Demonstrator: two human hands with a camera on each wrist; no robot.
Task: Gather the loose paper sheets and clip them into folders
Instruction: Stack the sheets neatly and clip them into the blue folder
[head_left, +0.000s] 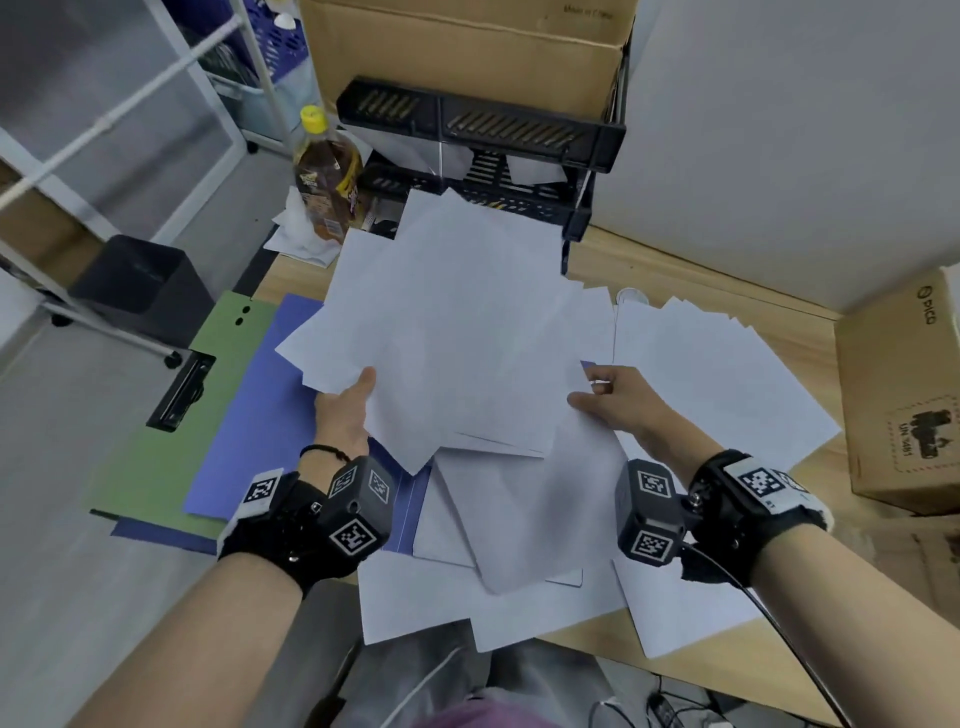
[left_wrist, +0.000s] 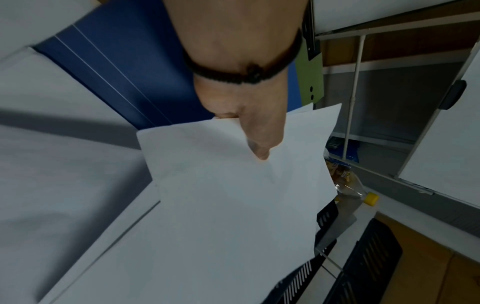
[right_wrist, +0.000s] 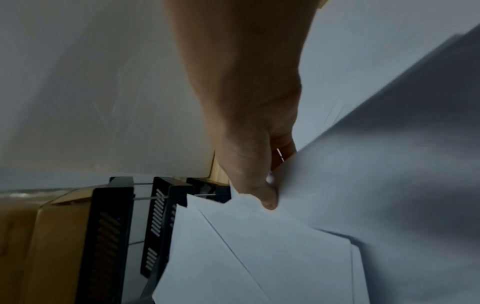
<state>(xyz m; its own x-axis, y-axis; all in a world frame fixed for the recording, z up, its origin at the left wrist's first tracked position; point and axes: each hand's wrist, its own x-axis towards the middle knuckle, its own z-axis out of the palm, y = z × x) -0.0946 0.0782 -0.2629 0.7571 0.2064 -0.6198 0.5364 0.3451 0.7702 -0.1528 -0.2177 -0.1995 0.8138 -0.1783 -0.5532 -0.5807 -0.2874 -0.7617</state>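
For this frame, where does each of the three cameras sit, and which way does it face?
Head: on the head, facing down at the desk; both forearms, left hand and right hand gripping a sheaf.
Left wrist: along the left hand, thumb on the sheaf; folder behind.
Right wrist: along the right hand, thumb pinching the sheaf.
Shared: both wrist views show the tray.

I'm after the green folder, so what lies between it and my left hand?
In the head view, only the blue folder separates the green clip folder from the left hand.
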